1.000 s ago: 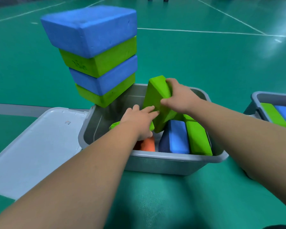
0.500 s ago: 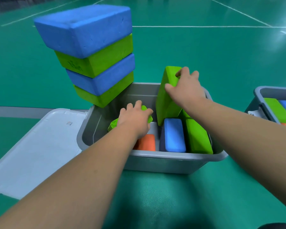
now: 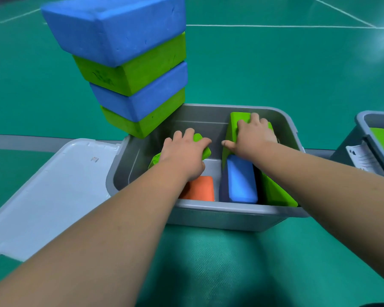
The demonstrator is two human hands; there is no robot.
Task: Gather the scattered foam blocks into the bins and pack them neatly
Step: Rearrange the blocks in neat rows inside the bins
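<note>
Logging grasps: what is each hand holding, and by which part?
Left hand grips the left green block over its upper end; right hand grips the right green block over its top edge.

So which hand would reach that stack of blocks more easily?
Probably the left hand: it is nearer the stack, though it grips a green block. The right hand is farther, holding the standing block.
</note>
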